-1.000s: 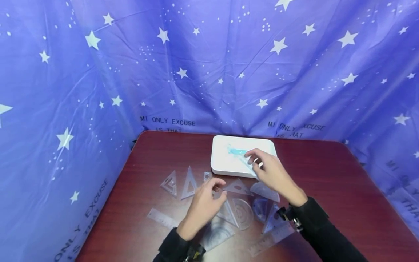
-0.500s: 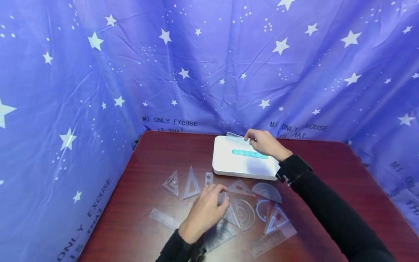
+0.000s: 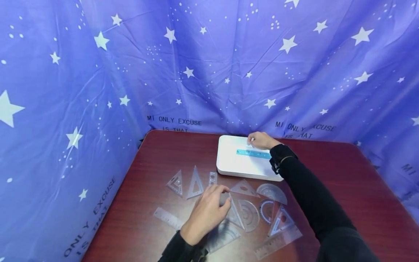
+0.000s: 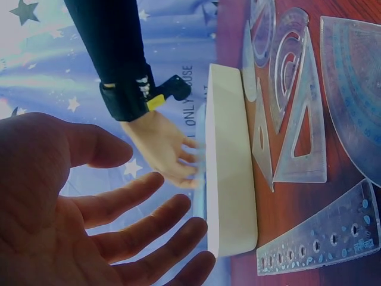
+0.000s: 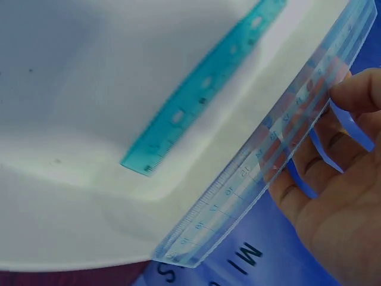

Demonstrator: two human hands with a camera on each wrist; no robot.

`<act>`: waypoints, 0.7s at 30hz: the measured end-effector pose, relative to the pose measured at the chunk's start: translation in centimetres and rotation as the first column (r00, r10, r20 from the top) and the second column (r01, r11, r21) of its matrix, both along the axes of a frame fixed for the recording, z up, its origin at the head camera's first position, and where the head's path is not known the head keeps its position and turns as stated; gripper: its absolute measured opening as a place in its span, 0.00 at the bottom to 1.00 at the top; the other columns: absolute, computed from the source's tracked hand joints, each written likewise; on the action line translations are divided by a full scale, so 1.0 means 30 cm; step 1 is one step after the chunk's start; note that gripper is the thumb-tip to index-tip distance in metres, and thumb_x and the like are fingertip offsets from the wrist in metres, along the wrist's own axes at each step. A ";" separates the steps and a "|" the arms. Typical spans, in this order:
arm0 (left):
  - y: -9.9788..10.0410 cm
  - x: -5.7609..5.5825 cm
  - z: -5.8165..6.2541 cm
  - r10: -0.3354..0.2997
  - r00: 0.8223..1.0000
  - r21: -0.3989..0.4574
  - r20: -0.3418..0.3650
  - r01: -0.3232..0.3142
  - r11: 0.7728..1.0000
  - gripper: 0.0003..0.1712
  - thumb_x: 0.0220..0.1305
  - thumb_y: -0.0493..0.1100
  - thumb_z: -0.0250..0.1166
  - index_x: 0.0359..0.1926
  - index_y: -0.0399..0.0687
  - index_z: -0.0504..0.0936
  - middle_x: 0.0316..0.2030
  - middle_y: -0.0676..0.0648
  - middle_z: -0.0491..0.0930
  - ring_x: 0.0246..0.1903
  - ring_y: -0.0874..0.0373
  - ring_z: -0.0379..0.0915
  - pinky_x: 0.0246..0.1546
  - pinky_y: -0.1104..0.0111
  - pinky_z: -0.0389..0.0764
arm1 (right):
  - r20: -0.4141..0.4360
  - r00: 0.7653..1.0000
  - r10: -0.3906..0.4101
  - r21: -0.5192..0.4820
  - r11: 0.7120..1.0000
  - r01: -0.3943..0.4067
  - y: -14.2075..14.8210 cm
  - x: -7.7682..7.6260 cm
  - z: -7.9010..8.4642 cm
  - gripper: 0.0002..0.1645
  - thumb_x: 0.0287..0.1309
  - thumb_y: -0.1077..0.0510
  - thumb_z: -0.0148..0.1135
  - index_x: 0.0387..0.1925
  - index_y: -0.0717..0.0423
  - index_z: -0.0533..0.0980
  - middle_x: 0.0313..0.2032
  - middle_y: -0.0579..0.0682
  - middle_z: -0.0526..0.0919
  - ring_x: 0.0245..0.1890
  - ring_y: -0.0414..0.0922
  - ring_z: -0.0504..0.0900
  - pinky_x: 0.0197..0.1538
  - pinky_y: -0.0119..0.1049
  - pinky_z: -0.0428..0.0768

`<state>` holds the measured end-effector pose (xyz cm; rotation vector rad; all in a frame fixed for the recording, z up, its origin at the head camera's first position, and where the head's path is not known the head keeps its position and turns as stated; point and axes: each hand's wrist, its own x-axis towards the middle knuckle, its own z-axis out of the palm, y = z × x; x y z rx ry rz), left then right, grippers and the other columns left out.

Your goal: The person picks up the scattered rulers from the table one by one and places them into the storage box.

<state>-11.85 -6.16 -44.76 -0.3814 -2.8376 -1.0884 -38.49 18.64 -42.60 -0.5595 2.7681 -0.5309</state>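
My right hand (image 3: pixel 263 141) is at the far side of a white tray (image 3: pixel 229 164). In the right wrist view its thumb and fingers pinch a clear ruler (image 5: pixel 229 190) lying along the tray's back wall. A turquoise ruler (image 5: pixel 199 98) lies flat inside the tray. My left hand (image 3: pixel 207 211) hovers over the table with loosely bent fingers and holds nothing. Below and around it are a clear set square (image 3: pixel 235 214), a round-edged protractor (image 3: pixel 249 215) and a clear square-cornered protractor (image 3: pixel 224 237), partly hidden by the hand.
Clear triangles (image 3: pixel 195 183) and a short ruler (image 3: pixel 213 177) lie left of centre. Another ruler (image 3: pixel 167 217) is at the left. On the right are a half-round protractor (image 3: pixel 272 193), a blue-edged set square (image 3: pixel 282 221) and a wide ruler (image 3: pixel 278 241). A starry curtain (image 3: pixel 209 91) hangs behind.
My right hand has carried the clear ruler from over the tray's front to its back edge, uncovering the turquoise ruler. My left hand stays nearly in place.
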 end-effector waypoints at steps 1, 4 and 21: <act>0.001 0.000 0.000 0.003 1.000 0.001 -0.005 -0.003 1.000 0.15 0.71 0.44 0.67 0.56 0.50 0.87 0.54 0.49 0.87 0.58 0.51 0.82 0.59 0.52 0.84 | 0.006 1.000 0.004 0.003 1.000 -0.004 -0.001 -0.003 -0.009 0.13 0.70 0.63 0.53 0.46 0.62 0.83 0.48 0.62 0.86 0.47 0.56 0.79 0.59 0.52 0.77; 0.004 -0.001 -0.003 0.004 1.000 0.007 -0.015 -0.004 1.000 0.15 0.71 0.44 0.67 0.56 0.50 0.87 0.54 0.49 0.87 0.58 0.51 0.82 0.59 0.52 0.84 | 0.015 1.000 0.005 0.029 1.000 -0.005 -0.001 -0.009 -0.041 0.12 0.72 0.60 0.55 0.46 0.60 0.83 0.50 0.62 0.86 0.52 0.59 0.80 0.62 0.54 0.76; 0.014 0.004 -0.007 0.008 1.000 0.005 -0.023 -0.008 1.000 0.14 0.70 0.42 0.67 0.54 0.48 0.87 0.52 0.48 0.88 0.56 0.51 0.82 0.59 0.52 0.84 | -0.064 0.998 0.026 0.044 0.999 -0.023 -0.001 -0.009 -0.121 0.17 0.60 0.71 0.62 0.50 0.65 0.85 0.51 0.66 0.89 0.57 0.66 0.83 0.66 0.60 0.79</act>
